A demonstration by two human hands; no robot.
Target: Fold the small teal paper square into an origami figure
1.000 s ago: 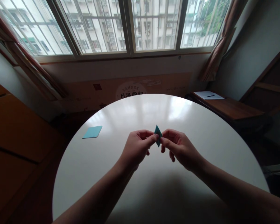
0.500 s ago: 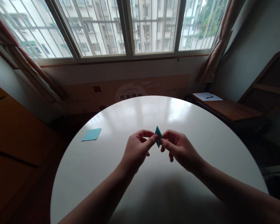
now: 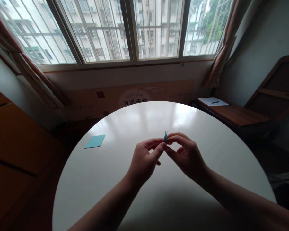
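Between my fingertips, above the middle of the table, is a small folded piece of teal paper. It stands edge-on to me, with two thin points parting at its top. My left hand pinches it from the left with thumb and fingers. From the right, my right hand grips it too, thumb tip low and index finger higher. The fingertips hide its lower part. Off to the left, a stack of light-blue square paper lies flat on the white round table.
Beyond the table's far edge is a barred window above a printed cardboard panel. At right, a wooden chair carries a white sheet with a pen on it. An orange-brown cabinet stands at left.
The folded paper has turned from showing its flat diamond face to edge-on, its top points now apart. My right hand's fingers have shifted up over it. The view has tilted slightly.
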